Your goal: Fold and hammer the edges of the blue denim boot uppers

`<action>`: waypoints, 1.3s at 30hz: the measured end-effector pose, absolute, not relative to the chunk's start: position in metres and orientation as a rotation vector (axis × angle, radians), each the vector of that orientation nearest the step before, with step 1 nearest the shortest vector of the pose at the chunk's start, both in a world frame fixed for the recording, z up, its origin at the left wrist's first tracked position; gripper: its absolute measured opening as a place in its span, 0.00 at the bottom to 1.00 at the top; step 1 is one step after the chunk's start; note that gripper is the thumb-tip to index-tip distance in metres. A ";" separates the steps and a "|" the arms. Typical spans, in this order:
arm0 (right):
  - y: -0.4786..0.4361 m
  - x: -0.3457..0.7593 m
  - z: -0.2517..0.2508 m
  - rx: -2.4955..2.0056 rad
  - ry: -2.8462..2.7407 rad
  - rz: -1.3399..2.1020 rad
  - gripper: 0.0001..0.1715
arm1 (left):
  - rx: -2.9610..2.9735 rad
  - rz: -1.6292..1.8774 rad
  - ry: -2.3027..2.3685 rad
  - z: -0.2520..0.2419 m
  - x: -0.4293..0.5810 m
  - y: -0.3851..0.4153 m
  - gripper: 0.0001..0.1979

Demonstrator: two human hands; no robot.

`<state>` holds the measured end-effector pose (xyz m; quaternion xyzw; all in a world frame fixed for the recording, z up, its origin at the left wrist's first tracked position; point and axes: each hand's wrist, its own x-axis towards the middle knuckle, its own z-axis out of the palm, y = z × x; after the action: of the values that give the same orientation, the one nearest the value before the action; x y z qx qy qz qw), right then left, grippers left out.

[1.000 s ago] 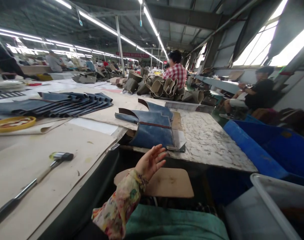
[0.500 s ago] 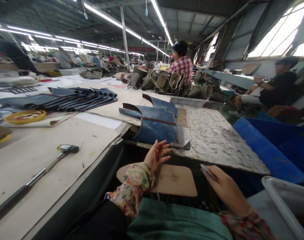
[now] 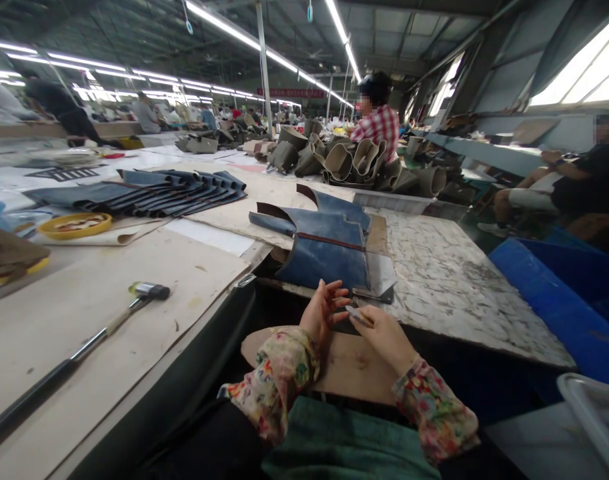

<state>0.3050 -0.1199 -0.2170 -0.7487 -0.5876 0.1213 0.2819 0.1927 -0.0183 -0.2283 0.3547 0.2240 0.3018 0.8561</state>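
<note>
Right hand [image 3: 388,335] pinching a small tool [image 3: 358,316]

Nearest, floral cuffs [image 3: 290,360] are bunching in soft wrinkles. The left hand [image 3: 322,313] is hovering open, fingers loosely spread just beside the tool. Beneath them, a smooth tan board [image 3: 351,368] is showing a rounded left end. Beyond, curved blue leathery pieces [image 3: 329,261] are lying on the scuffed, whitish surface [image 3: 444,280]. Far off, strip lights [image 3: 231,29] are glowing under a dark ceiling [image 3: 134,27].

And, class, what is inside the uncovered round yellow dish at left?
Small reddish-brown and pale pieces show inside the round yellow dish; whatever lies beneath them is covered.
</note>
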 end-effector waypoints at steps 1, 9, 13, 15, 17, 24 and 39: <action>-0.120 0.305 -0.216 -2.021 -1.576 0.334 0.14 | 0.787 0.640 0.472 -0.230 0.194 -0.019 0.23; -0.121 0.301 -0.212 -2.170 -1.590 0.310 0.08 | 1.244 0.730 0.428 -0.239 0.193 -0.034 0.25; -0.123 0.300 -0.213 -2.190 -1.617 0.281 0.07 | 1.421 0.779 0.386 -0.237 0.189 -0.040 0.24; -0.123 0.300 -0.214 -2.193 -1.617 0.269 0.07 | 1.474 0.788 0.371 -0.237 0.188 -0.040 0.23; -0.123 0.299 -0.215 -2.202 -1.601 0.256 0.06 | 1.500 0.792 0.366 -0.238 0.188 -0.039 0.23; -0.119 0.293 -0.223 -2.249 -1.517 0.123 0.03 | 1.513 0.809 0.371 -0.242 0.190 -0.037 0.22; -0.124 0.292 -0.236 -2.249 -1.569 -0.079 0.05 | 1.469 0.824 0.455 -0.243 0.196 -0.040 0.16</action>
<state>0.2925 -0.1239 -0.2360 -0.8037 -0.5605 -0.0284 0.1978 0.1960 -0.0403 -0.2429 0.6449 0.1999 0.3619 0.6428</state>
